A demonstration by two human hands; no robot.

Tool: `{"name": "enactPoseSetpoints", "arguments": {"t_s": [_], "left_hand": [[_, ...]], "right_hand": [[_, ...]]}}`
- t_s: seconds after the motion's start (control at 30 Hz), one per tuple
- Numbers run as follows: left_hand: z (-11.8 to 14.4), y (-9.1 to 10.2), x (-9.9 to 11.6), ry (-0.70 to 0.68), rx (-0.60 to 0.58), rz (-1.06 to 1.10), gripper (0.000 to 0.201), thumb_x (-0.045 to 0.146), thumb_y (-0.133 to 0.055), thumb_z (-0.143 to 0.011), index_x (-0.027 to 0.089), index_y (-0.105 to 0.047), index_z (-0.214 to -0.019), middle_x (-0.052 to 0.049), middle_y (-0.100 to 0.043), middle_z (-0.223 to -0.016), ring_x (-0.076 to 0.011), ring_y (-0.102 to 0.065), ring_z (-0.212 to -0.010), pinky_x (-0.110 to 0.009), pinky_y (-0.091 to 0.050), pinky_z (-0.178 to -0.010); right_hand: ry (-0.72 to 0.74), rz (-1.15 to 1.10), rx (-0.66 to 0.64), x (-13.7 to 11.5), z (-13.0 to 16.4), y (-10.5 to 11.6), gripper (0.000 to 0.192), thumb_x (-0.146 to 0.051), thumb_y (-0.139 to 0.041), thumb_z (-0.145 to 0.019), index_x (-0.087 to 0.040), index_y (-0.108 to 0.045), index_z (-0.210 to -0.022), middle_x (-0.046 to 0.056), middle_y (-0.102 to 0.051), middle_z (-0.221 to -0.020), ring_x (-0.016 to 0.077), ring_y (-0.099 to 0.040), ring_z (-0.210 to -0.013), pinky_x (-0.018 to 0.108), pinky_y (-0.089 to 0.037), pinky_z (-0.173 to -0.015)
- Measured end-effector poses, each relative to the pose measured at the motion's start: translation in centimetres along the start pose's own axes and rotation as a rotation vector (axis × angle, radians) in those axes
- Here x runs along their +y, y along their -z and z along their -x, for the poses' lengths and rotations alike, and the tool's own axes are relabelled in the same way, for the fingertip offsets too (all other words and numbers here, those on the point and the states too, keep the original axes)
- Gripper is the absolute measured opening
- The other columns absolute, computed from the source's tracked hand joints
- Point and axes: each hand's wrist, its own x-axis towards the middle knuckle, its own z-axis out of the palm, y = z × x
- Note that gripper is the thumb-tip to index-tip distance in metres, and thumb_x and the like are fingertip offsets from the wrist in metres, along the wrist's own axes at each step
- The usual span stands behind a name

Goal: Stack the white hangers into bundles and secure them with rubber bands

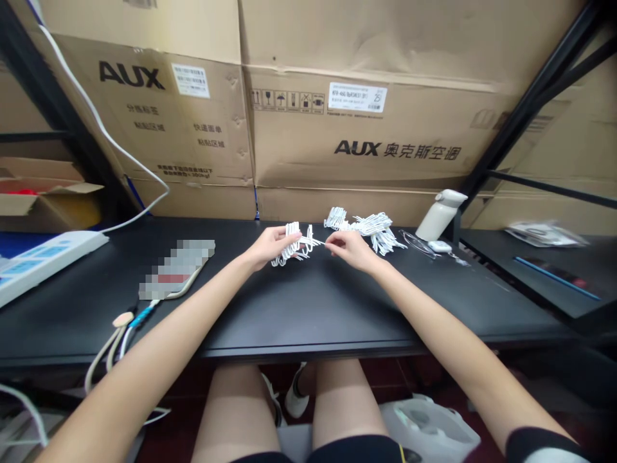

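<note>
- head view, far left: a cardboard box (19, 204) with raised flaps stands behind a white power strip (53, 260) on the black desk (299, 315).
- next along, a smartphone (178, 270) lies on the desk, a cable plugged into its near end.
- left of centre, the left hand (270, 247) is curled around a bundle of folded white cords (292, 239), thumb pressed across the front. its loops spread above and below the grip, just over the desk. a firm but not crushing hold would seem best, so the folds stay together without kinking.
- at centre, a thin white strand (318, 242) reaches from the bundle to the right hand (349, 248), whose thumb and fingertips are pinched on its end. a light, level pull in line with the bundle should serve better than a jerk, which could drag neighbouring loops out; holding both hands near each other helps control.
- behind the right hand lies a pile of white cord bundles (369, 225), near enough for a sleeve or cord end to snag, so lifting clear of it would be wise.
- farther right, a white bottle (439, 215) stands near a small white case (439, 247).
</note>
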Motion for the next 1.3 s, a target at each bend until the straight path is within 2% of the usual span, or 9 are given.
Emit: {"name": "enactPoseSetpoints", "arguments": {"t_s": [0.13, 0.33, 0.7, 0.83, 0.97, 1.17, 1.3], "left_hand": [[0.0, 0.0, -0.1, 0.001, -0.046, -0.032, 0.048, 0.046, -0.071, -0.071, 0.01, -0.065, -0.103, -0.011, -0.072, -0.09, -0.0202, -0.068, -0.079, -0.035, -0.056, -0.074], [0.2, -0.4, -0.1, -0.01, -0.115, -0.013, 0.046, 0.044, -0.071, -0.072, 0.011, -0.064, -0.103, -0.013, -0.071, -0.096, -0.0249, -0.068, -0.09, -0.035, -0.057, -0.074], [0.4, -0.5, 0.4, 0.021, -0.117, 0.03, 0.047, 0.044, -0.073, -0.07, 0.013, -0.064, -0.106, -0.013, -0.07, -0.103, -0.0243, -0.068, -0.091, -0.034, -0.058, -0.075], [0.4, -0.5, 0.2, 0.002, -0.139, 0.004, 0.045, 0.045, -0.072, -0.071, 0.012, -0.065, -0.1, -0.011, -0.071, -0.094, -0.0218, -0.068, -0.085, -0.033, -0.057, -0.073], [0.4, -0.5, 0.1, 0.004, -0.164, -0.044, 0.042, 0.048, -0.071, -0.07, 0.012, -0.067, -0.091, -0.009, -0.071, -0.085, -0.0184, -0.067, -0.076, -0.032, -0.057, -0.07], [0.7, -0.8, 0.2, 0.034, -0.236, -0.017, 0.045, 0.046, -0.072, -0.07, 0.013, -0.066, -0.101, -0.013, -0.071, -0.093, -0.0251, -0.067, -0.092, -0.035, -0.057, -0.075], [0.8, -0.8, 0.2, 0.035, -0.257, -0.021, 0.047, 0.046, -0.071, -0.072, 0.013, -0.065, -0.105, -0.014, -0.071, -0.097, -0.0258, -0.068, -0.093, -0.036, -0.057, -0.075]], "right_hand": [[-0.039, -0.116, -0.008, -0.5, 0.0, -0.2, 0.017, -0.03, -0.058, -0.08, -0.014, -0.064, -0.078, 0.003, -0.063, -0.063, 0.0152, -0.063, -0.059, 0.028, -0.05, -0.063], [-0.16, -0.373, -0.05, -0.9, -0.2, 0.0, 0.025, -0.038, -0.067, -0.073, -0.013, -0.065, -0.077, 0.002, -0.062, -0.061, 0.013, -0.061, -0.056, 0.026, -0.053, -0.056], [-0.263, -0.537, -0.055, -1.6, -0.1, 0.1, 0.029, -0.04, -0.073, -0.067, -0.013, -0.066, -0.075, 0.001, -0.062, -0.058, 0.0112, -0.06, -0.055, 0.024, -0.053, -0.053], [-0.306, -0.611, -0.077, -1.5, 0.0, -0.3, 0.029, -0.039, -0.074, -0.067, -0.013, -0.065, -0.077, 0.002, -0.065, -0.062, 0.009, -0.058, -0.051, 0.023, -0.052, -0.053], [-0.295, -0.607, -0.108, -1.5, 0.1, -0.6, 0.029, -0.041, -0.073, -0.068, -0.013, -0.068, -0.077, 0.001, -0.065, -0.063, 0.0076, -0.056, -0.048, 0.023, -0.051, -0.053], [-0.26, -0.568, -0.111, -1.4, 0.1, -1.0, 0.029, -0.042, -0.072, -0.067, -0.014, -0.07, -0.077, 0.0, -0.062, -0.058, 0.0094, -0.057, -0.048, 0.022, -0.049, -0.05], [-0.203, -0.518, -0.114, -1.6, 0.2, -1.0, 0.029, -0.042, -0.07, -0.07, -0.014, -0.07, -0.077, -0.001, -0.06, -0.054, 0.0096, -0.055, -0.045, 0.021, -0.042, -0.044]]}}
